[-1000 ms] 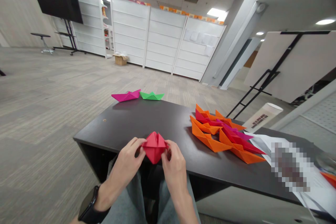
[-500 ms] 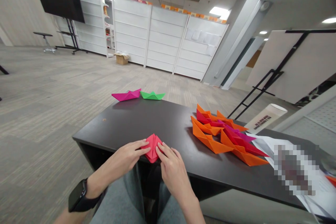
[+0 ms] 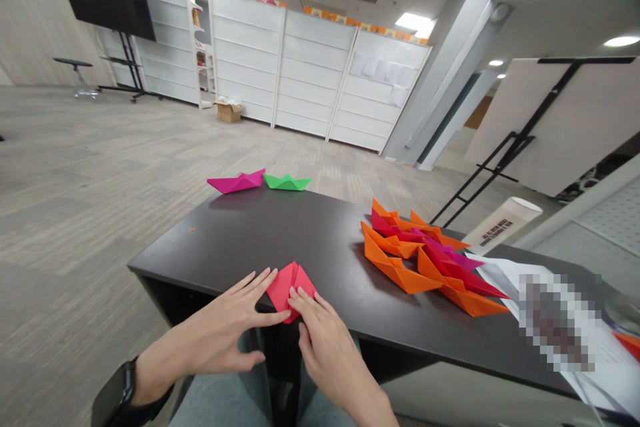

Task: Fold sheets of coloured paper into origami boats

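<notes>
A folded red origami paper (image 3: 290,288) lies on the near part of the dark table (image 3: 320,233), its shape a pointed diamond. My left hand (image 3: 225,323) lies flat against its left side, fingers spread, with the thumb reaching along its lower edge. My right hand (image 3: 325,340) rests on its lower right corner, fingertips on the paper. The lowest tip of the paper is partly hidden by my fingers. A black watch (image 3: 117,397) sits on my left wrist.
Far edge: a magenta paper boat (image 3: 235,181) and a green paper boat (image 3: 287,181). To the right lies a heap of orange and crimson paper boats (image 3: 400,260). Beyond it are a white tube (image 3: 505,221) and white papers (image 3: 550,320).
The red paper, held up between my hands a second ago, now lies on the table. My left hand has flattened and slid left, its fingers spread, and my right hand rests on the paper.
</notes>
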`<state>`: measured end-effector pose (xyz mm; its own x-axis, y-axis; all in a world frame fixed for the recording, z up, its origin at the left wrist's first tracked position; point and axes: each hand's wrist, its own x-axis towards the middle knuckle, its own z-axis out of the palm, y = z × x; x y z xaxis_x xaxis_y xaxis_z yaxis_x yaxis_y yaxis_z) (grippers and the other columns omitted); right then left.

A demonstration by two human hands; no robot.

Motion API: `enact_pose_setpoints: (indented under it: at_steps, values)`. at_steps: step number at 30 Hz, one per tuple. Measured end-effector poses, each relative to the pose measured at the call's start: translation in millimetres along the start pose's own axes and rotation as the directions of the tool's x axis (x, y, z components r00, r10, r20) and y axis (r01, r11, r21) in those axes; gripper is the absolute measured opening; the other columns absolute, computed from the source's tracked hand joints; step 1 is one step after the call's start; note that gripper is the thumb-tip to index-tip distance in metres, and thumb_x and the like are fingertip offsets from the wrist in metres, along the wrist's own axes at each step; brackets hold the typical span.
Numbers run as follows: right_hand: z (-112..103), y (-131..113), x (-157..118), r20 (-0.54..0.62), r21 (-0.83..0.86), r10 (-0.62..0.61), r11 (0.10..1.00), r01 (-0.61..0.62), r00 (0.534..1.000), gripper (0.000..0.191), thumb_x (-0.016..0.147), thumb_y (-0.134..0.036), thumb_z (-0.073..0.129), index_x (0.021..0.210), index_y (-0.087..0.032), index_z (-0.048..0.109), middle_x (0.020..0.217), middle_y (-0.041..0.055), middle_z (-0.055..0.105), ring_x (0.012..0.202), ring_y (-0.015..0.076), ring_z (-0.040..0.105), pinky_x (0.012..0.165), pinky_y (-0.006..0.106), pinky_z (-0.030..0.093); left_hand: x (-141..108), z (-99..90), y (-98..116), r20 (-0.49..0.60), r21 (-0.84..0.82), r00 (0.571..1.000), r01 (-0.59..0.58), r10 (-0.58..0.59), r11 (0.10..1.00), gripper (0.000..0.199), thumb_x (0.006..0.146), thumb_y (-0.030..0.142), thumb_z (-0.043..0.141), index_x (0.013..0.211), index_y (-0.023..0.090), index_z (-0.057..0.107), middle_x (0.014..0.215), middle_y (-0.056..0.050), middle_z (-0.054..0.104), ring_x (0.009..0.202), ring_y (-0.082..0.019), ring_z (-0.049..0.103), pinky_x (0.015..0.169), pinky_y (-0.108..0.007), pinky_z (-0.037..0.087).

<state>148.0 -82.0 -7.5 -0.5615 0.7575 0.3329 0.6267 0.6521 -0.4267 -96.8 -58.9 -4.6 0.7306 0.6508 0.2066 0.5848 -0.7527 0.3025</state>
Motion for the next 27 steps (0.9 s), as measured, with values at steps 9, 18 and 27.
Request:
enact_pose_setpoints:
  at_steps: [9, 18, 27]
  values:
    - [-11, 24, 30, -0.176, -0.027, 0.231, 0.971, -0.239, 0.957, 0.021, 0.090, -0.015, 0.060, 0.108, -0.022, 0.069, 0.107, 0.0084, 0.063, 0.096, 0.0236, 0.060, 0.087, 0.042, 0.054, -2, 10.0, 2, -0.036, 0.054, 0.999, 0.032, -0.030, 0.998, 0.071, 0.069, 0.023, 0.081, 0.133, 0.040, 0.058, 0.165, -0.007, 0.019, 0.147, -0.042, 0.025, 0.113, -0.065, 0.031]
    - [-8, 34, 35, -0.128, 0.397, 0.413, 0.854, -0.335, 0.902, 0.033, 0.080, -0.006, 0.062, 0.109, -0.021, 0.063, 0.088, -0.0009, 0.066, 0.074, 0.0146, 0.058, 0.073, 0.030, 0.051, 35, 26.7, 10, -0.314, -0.514, 0.815, 0.285, -0.487, 0.809, 0.027, 0.090, 0.026, 0.056, 0.117, 0.022, 0.060, 0.107, -0.008, 0.066, 0.098, -0.022, 0.069, 0.088, -0.039, 0.058]
    - [-66, 91, 116, -0.117, 0.706, 0.234, 0.703, -0.085, 0.965, 0.029, 0.089, -0.041, 0.059, 0.105, -0.021, 0.073, 0.093, 0.0033, 0.070, 0.086, 0.0163, 0.062, 0.075, 0.028, 0.050, 147, -54.6, -65, -0.142, -0.713, 0.957, 0.078, -0.253, 0.697, 0.018, 0.076, 0.029, 0.070, 0.087, 0.015, 0.067, 0.086, -0.004, 0.070, 0.085, -0.020, 0.065, 0.083, -0.035, 0.054]
